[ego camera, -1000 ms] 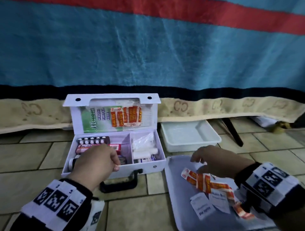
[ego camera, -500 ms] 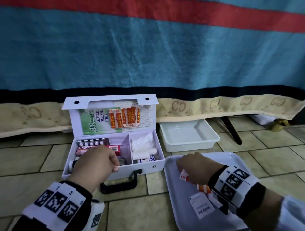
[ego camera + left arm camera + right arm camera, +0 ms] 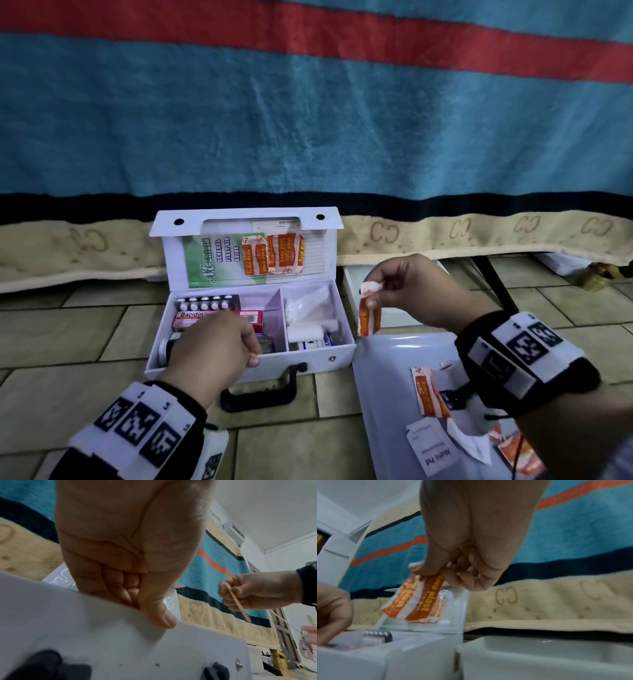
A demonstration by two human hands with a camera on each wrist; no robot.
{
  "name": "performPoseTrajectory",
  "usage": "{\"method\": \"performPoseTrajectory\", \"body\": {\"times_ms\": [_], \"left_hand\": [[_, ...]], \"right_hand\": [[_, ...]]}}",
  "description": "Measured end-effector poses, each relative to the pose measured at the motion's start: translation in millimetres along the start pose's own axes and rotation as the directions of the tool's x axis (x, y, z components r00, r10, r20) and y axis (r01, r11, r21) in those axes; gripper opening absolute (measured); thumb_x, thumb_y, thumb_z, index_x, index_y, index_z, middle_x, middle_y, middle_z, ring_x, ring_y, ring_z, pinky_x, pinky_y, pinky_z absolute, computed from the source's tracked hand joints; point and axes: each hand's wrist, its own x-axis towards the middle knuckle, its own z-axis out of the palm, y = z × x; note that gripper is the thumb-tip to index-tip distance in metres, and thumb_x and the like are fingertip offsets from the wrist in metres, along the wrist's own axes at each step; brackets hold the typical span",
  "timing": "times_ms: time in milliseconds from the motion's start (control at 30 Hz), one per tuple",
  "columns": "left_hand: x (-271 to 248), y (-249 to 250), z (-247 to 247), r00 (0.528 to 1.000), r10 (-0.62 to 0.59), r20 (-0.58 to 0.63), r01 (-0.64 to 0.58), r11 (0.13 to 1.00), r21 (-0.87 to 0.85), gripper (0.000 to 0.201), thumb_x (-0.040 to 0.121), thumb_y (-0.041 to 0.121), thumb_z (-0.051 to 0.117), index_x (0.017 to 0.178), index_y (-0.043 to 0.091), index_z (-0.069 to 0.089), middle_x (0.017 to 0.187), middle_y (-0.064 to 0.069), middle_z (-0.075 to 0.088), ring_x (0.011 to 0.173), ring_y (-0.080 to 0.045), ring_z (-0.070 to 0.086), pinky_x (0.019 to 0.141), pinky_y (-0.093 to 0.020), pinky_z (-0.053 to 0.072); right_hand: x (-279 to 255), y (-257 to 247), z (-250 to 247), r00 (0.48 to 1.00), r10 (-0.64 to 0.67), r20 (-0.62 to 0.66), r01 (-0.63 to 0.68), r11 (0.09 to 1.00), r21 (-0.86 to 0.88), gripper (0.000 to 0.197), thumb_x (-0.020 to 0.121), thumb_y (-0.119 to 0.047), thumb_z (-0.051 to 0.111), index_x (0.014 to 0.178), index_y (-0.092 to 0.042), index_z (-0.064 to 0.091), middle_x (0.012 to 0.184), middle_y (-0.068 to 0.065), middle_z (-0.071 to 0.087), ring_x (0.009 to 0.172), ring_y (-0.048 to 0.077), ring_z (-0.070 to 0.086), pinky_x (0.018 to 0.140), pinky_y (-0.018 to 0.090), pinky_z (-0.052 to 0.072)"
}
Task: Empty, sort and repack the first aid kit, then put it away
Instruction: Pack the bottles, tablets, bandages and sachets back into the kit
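Observation:
The white first aid kit (image 3: 329, 358) stands open on the tiled floor, lid upright with orange plasters (image 3: 274, 254) tucked in it. Inside lie a pill blister (image 3: 205, 303), a red Bacidin box (image 3: 191, 317), and white rolls (image 3: 308, 330) in the right compartment. My left hand (image 3: 219, 346) grips the kit's front wall (image 3: 102, 635), thumb outside, fingers curled over the rim. My right hand (image 3: 411, 291) is raised just right of the kit and pinches orange plaster strips (image 3: 369, 317) (image 3: 419, 601), which hang down from thumb and fingers.
A white tray (image 3: 383, 377) lies front right, holding another orange plaster (image 3: 428, 394), an alcohol pad sachet (image 3: 435, 452) and more wrappers. A deeper white tub (image 3: 349, 294) stands behind it. A striped blanket (image 3: 308, 120) hangs along the back.
My right hand has lifted off the tray with plaster strips and moved up and left toward the kit. The left hand stays on the kit's front wall.

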Motion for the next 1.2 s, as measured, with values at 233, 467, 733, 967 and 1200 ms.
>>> {"method": "performPoseTrajectory", "body": {"times_ms": [233,467,733,967,1200], "left_hand": [[2,-3,1,1.000,-0.016,0.007,0.016,0.999,-0.028,0.026,0.074,0.020,0.077,0.055,0.030,0.062,0.075,0.011,0.071,0.083,-0.007,0.065,0.076,-0.021,0.051],[3,-5,1,1.000,-0.021,0.001,0.021,0.999,-0.030,0.026,0.073,0.019,0.076,0.054,0.029,0.062,0.069,0.013,0.068,0.083,-0.007,0.066,0.068,-0.016,0.046],[0,-5,2,0.999,-0.016,-0.033,0.014,0.999,-0.053,0.023,0.074,0.016,0.073,0.058,0.029,0.063,0.054,0.013,0.061,0.062,0.005,0.056,0.048,-0.011,0.034],[0,-4,0,0.999,-0.032,0.000,0.032,0.998,-0.050,0.021,0.075,0.016,0.073,0.060,0.029,0.065,0.057,0.012,0.064,0.072,0.001,0.063,0.059,-0.013,0.040],[-1,-2,-2,0.999,-0.035,0.002,0.035,0.997,-0.064,0.008,0.075,0.017,0.074,0.072,0.024,0.072,0.058,0.015,0.061,0.081,-0.004,0.066,0.069,-0.016,0.046]], "right_hand": [[51,-2,35,0.899,0.071,0.433,-0.022,0.993,-0.118,0.023,0.086,0.004,0.060,0.074,-0.016,0.063,0.061,-0.003,0.068,0.058,0.006,0.063,0.059,0.016,0.049],[103,-41,28,0.963,-0.181,-0.201,0.198,0.978,0.067,0.032,0.085,0.009,0.058,0.068,-0.017,0.059,0.051,-0.016,0.065,0.051,-0.006,0.059,0.060,0.011,0.049],[118,-51,18,0.940,-0.212,-0.266,0.078,0.895,-0.438,0.010,0.087,-0.013,0.064,0.091,-0.017,0.071,0.091,0.001,0.072,0.085,0.014,0.065,0.073,0.015,0.047],[114,-51,17,0.963,-0.234,-0.136,0.083,0.735,-0.672,0.017,0.087,-0.010,0.059,0.091,-0.017,0.074,0.089,0.000,0.068,0.087,0.022,0.064,0.070,0.024,0.043],[116,-55,18,0.991,-0.130,-0.008,0.076,0.625,-0.777,0.012,0.089,-0.019,0.060,0.094,-0.016,0.070,0.094,0.006,0.070,0.086,0.027,0.062,0.078,0.035,0.052]]}}
